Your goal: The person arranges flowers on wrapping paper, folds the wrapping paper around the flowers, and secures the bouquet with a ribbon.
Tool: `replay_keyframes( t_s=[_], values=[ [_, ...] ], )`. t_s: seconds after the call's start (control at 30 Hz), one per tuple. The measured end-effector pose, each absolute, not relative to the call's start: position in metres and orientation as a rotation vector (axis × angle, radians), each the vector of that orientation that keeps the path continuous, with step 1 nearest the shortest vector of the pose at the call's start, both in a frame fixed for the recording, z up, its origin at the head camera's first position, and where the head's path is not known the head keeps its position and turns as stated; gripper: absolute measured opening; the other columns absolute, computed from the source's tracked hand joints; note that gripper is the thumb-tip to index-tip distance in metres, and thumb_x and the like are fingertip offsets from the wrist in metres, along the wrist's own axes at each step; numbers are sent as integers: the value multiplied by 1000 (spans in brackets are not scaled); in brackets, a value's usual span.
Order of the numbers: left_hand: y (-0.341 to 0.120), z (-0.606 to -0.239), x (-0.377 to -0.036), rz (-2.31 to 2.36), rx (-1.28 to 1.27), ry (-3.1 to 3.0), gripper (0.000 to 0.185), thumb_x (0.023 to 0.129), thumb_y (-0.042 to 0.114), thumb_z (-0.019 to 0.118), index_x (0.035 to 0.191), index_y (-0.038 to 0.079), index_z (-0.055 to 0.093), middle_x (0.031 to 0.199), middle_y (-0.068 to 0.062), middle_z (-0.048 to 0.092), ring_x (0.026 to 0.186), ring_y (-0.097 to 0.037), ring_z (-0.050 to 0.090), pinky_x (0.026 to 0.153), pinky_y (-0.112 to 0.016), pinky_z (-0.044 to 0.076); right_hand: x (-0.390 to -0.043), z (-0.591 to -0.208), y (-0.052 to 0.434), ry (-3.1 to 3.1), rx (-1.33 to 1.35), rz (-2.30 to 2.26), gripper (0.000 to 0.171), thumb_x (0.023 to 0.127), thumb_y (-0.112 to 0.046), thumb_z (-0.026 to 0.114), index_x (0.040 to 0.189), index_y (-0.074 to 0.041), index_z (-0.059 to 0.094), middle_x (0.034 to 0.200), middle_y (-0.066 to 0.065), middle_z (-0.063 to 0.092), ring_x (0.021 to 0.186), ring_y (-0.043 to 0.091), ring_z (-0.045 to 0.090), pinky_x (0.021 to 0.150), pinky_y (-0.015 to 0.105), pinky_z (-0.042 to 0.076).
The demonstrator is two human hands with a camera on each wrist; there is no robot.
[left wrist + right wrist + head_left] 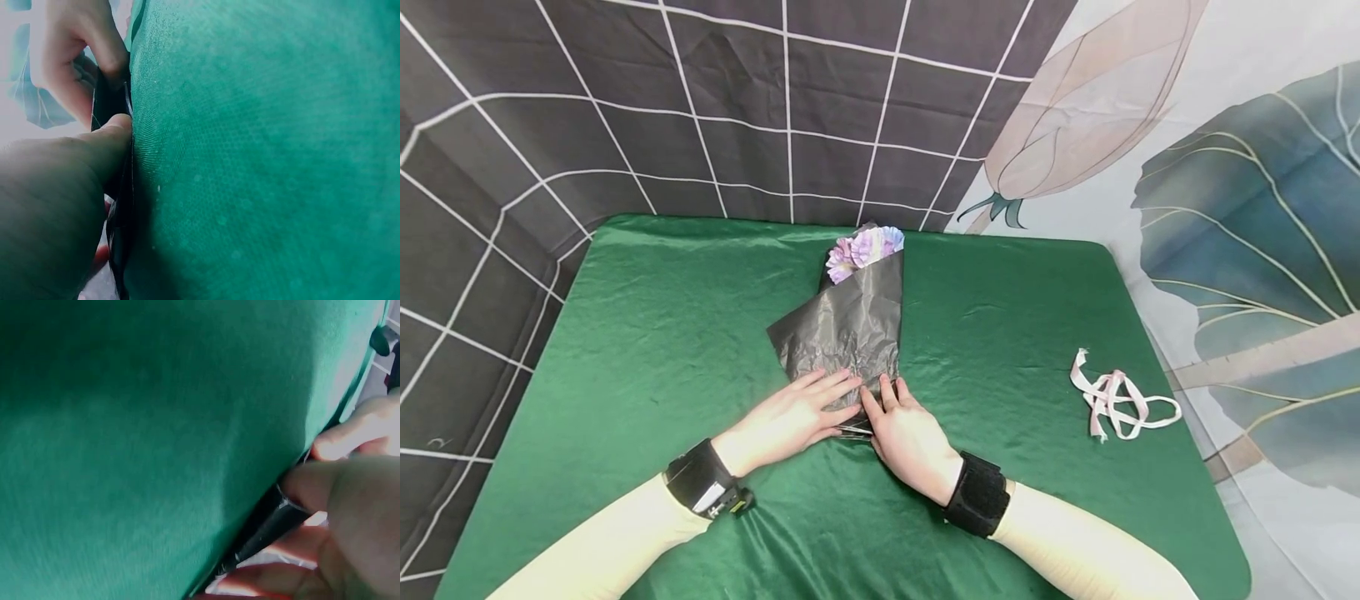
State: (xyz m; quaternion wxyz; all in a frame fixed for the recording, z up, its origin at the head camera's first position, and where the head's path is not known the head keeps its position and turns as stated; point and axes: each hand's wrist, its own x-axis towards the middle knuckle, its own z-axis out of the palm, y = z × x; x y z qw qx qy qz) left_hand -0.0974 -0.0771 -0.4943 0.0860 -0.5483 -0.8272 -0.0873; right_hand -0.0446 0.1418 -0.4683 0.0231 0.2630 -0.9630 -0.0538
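A crumpled black wrapping paper (850,325) lies on the green cloth (662,333), wrapped as a cone around pale purple and pink paper flowers (863,250) that stick out at its far end. Both hands are at its near, narrow end. My left hand (831,404) rests on the paper with straight fingers; its thumb (114,132) touches the paper's edge (119,231) at the cloth. My right hand (887,400) pinches the folded black paper (269,525) between thumb (319,481) and fingers, its knuckles curled (94,56).
A loose pink ribbon (1116,404) lies on the cloth at the right, near the table's right edge. Dark grid-patterned backdrop stands behind and to the left; a printed leaf backdrop hangs at the right.
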Motion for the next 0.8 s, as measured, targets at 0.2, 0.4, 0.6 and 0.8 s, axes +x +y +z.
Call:
replay_keyframes(
  t_s=[0.2, 0.4, 0.6, 0.8],
  values=[
    [-79, -498, -98, -371, -1663, -2548, 48, 92, 41, 57, 135, 21, 55, 150, -10, 36, 139, -28, 32, 112, -47, 27, -42, -465, 147, -3038, 843, -94, 65, 87, -42, 55, 142, -11, 45, 139, 25, 46, 124, 39, 49, 96, 40, 47],
    [-80, -499, -98, -444, -1664, -2606, 49, 93, 41, 55, 138, 21, 52, 153, -9, 32, 141, -27, 27, 113, -47, 24, -37, -463, 151, -3168, 861, -101, 75, 91, -58, 46, 151, -15, 28, 152, 22, 27, 137, 38, 31, 104, 45, 39],
    [-81, -497, -96, -343, -1645, -2612, 48, 93, 40, 57, 138, 22, 52, 153, -9, 31, 140, -27, 29, 111, -49, 27, -35, -461, 159, -3278, 937, 1, 79, 94, -59, 39, 154, -17, 9, 158, 19, 5, 143, 38, 13, 110, 47, 29],
    [-84, -493, -95, -246, -1604, -2613, 45, 88, 31, 64, 132, 20, 59, 152, -12, 33, 138, -28, 33, 108, -49, 31, -38, -461, 161, -3206, 854, 129, 79, 94, -49, 50, 153, -12, 13, 157, 22, 5, 138, 37, 29, 108, 41, 34]
  ],
)
